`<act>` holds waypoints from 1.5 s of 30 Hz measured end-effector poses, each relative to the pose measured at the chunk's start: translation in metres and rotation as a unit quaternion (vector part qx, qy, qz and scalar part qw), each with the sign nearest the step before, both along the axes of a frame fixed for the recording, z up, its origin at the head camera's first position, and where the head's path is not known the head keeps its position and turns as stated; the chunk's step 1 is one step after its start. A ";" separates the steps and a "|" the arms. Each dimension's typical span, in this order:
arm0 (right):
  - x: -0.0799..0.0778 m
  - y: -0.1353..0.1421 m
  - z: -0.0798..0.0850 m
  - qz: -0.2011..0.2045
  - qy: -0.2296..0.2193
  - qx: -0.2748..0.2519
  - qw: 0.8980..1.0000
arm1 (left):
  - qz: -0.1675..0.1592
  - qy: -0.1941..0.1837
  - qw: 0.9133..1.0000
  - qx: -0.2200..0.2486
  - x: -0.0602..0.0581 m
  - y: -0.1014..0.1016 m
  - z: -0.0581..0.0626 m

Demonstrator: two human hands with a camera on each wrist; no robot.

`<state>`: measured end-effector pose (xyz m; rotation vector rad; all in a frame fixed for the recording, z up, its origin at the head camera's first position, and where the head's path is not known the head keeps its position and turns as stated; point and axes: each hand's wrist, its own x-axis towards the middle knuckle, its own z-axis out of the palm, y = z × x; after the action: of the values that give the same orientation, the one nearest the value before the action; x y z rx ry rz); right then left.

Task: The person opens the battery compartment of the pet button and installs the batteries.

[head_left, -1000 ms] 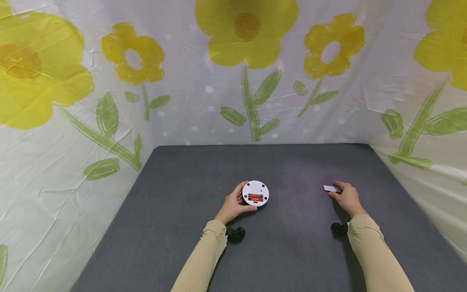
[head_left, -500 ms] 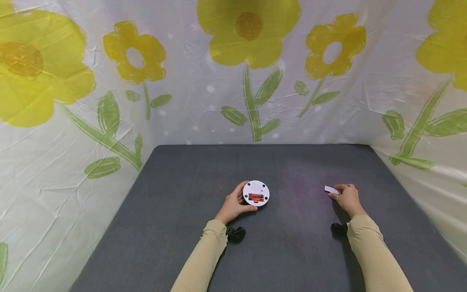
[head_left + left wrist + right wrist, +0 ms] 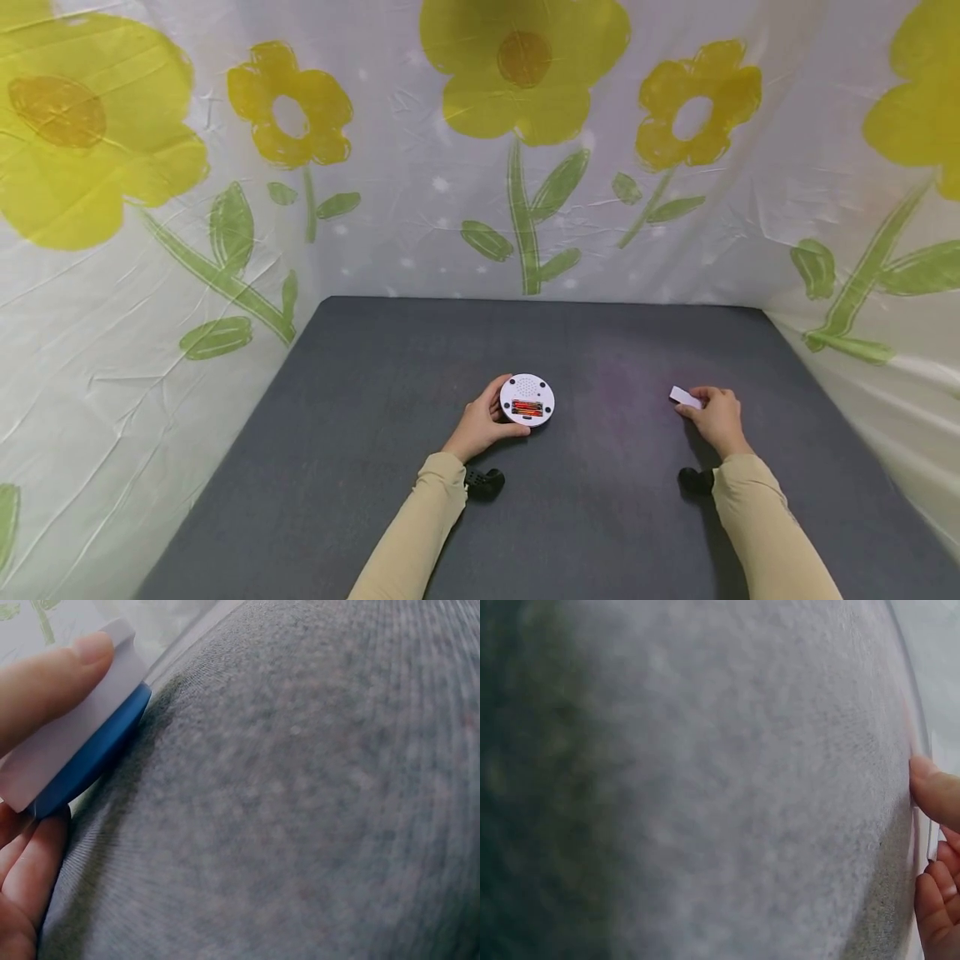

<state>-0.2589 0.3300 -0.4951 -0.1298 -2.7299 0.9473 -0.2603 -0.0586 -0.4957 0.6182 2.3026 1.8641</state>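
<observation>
My left hand (image 3: 480, 425) grips a round white battery device (image 3: 525, 388) by its left edge, thumb at the near side. Its underside faces up, with small dark feet, a patch of speaker holes and an uncovered compartment holding red batteries (image 3: 527, 408). From the left wrist, the device's white rim (image 3: 90, 712) and blue lower part (image 3: 97, 761) show between thumb and fingers, close over the cloth. Off to the right, my right hand (image 3: 720, 423) pinches a small flat white cover (image 3: 683, 397) between thumb and fingers; only its thin edge (image 3: 933, 844) shows in the right wrist view.
A dark grey cloth-covered table (image 3: 420, 342) lies under both hands. White curtains with yellow flowers (image 3: 360, 225) stand along its back and sides. A black wrist camera (image 3: 484, 483) sits at the left cuff, another black camera (image 3: 696, 481) at the right.
The white cover has turned in my right hand, from nearly level to slanting down to the right, and the right fingers have shifted slightly. My left hand keeps the device in place. The head view tilts slightly.
</observation>
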 end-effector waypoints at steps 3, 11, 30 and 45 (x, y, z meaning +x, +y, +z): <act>0.000 -0.002 -0.001 0.002 0.010 -0.003 1.000 | 0.007 0.000 1.000 -0.009 0.001 0.000 0.001; -0.005 -0.022 0.004 0.031 0.012 -0.011 0.999 | 0.012 0.003 1.000 -0.016 -0.001 0.000 -0.003; -0.007 -0.090 0.012 0.126 0.039 -0.023 0.991 | 0.014 -0.001 1.000 -0.013 -0.014 0.001 -0.027; -0.005 -0.131 0.020 0.178 0.068 -0.025 0.981 | 0.027 -0.003 0.999 -0.023 -0.018 0.001 -0.034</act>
<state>-0.2637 0.1990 -0.4747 0.4127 -2.6499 1.0694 -0.2786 -0.0578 -0.5300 0.5507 2.3741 1.8269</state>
